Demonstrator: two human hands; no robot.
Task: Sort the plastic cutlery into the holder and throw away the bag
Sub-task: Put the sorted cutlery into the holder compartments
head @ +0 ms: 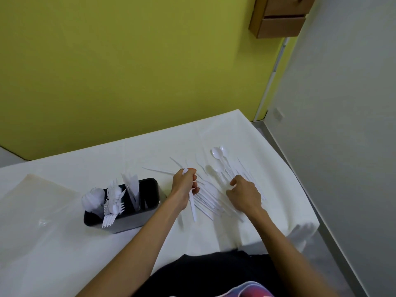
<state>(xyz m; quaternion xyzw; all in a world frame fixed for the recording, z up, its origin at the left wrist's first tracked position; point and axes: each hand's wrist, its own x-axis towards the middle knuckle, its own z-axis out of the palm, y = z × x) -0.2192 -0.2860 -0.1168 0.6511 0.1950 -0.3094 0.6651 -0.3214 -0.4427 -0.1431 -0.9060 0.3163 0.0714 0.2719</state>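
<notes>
Loose plastic cutlery (211, 200), light, thin, slippery and best pinched mid-handle, lies fanned toward the table's (150, 151) right edge, the left hand (185, 185) gripping one utensil (192, 207), the right hand (244, 195) curled over the pile, grasp indeterminable.

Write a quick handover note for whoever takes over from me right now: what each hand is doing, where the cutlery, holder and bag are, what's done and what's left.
Hands: left hand grips a white plastic piece, type unclear; right hand rests curled on the loose pile, and I cannot tell if it pinches anything.
Things: the holder stands left of the pile on the table.
Done: the holder is partly filled with cutlery.
Left: sort the pile, including the loose spoons at its far end, then bin the bag; a clear sheet left of the holder looks like it.
</notes>
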